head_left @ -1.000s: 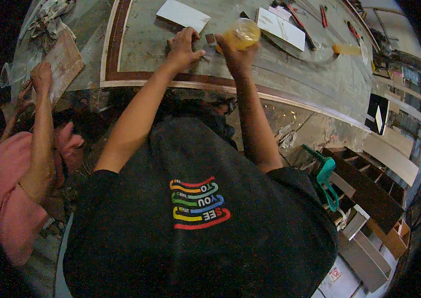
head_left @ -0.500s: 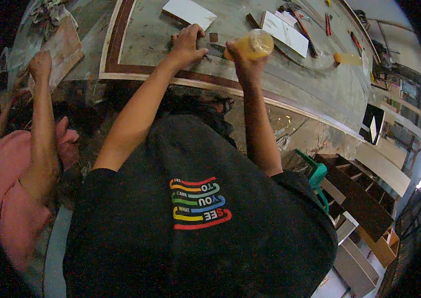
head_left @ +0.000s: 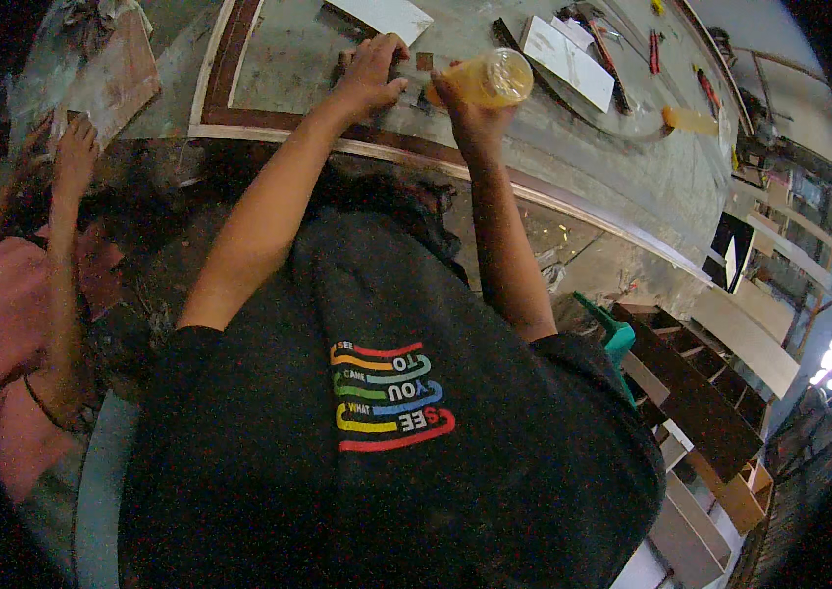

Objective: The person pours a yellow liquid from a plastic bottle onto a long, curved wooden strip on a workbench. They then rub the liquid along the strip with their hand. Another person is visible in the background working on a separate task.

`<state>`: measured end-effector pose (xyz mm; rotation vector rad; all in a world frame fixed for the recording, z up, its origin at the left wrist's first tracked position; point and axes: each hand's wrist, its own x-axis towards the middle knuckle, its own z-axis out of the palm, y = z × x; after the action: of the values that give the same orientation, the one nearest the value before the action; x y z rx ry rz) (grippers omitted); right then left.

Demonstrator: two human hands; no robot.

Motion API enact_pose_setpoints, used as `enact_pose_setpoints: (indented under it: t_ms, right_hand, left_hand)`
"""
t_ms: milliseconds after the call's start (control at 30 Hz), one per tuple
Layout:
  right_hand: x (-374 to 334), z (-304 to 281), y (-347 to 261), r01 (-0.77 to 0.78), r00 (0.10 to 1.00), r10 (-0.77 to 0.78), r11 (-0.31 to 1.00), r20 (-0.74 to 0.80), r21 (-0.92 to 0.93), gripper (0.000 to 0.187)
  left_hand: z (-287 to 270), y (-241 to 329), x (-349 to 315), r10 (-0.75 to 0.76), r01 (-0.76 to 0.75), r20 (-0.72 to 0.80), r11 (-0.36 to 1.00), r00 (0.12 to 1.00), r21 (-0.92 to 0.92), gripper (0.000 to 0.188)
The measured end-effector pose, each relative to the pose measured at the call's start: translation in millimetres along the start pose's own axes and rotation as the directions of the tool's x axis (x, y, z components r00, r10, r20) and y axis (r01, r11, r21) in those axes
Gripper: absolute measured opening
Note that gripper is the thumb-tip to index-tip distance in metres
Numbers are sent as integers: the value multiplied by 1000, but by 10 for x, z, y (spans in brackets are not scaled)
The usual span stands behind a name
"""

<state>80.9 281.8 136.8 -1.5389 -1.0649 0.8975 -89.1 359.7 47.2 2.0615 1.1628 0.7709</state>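
Translucent yellow plastic makes up the bottle [head_left: 496, 80] clamped in the right hand [head_left: 478, 120], tilted, its round end to the right, over the worktable [head_left: 573, 147] just in from the near edge. The left hand [head_left: 370, 82] is near that edge too, closer to the near left corner, fingers bent and thumb apart from them; whether they pinch anything, I cannot tell. Between the 2 hands lies 1 small brown square [head_left: 425, 61]. Brown edging [head_left: 284, 121] runs along the left edge and part of the near edge. A rectangular white panel [head_left: 567, 63] lies farther from the near edge, right of the bottle. Toward the right edge are a translucent yellow cylinder [head_left: 693, 121] and a red-handled tool [head_left: 704, 84].
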Motion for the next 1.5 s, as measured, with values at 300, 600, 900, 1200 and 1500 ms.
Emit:
enact_pose_setpoints:
  t_ms: [300, 600, 900, 1200, 1500]
  right_hand:
    - [-17, -42, -76, -43, 977, 103, 954, -188, 296, 57]
    - [64, 3, -127, 53, 850, 290, 784, -441, 619, 49]
    - [114, -58, -73, -83, 847, 461, 605, -264, 792, 33]
    - [74, -431, -584, 110, 961, 136, 610, -240, 785, 38]
    - [44, -653, -1125, 277, 928, -13, 692, -372, 666, 50]
  left_hand:
    - [-60, 90, 3, -7, 7, 15, 1000, 1000, -31, 59]
    - [18, 199, -36, -31, 28, 12, 982, 999, 189, 85]
    - [-54, 295, -15, -89, 71, 69, 971, 994, 230, 91]
    - [-28, 240, -28, -27, 23, 27, 989, 999, 146, 94]
    - [-57, 215, -20, 56, -55, -2, 981, 998, 188, 88]
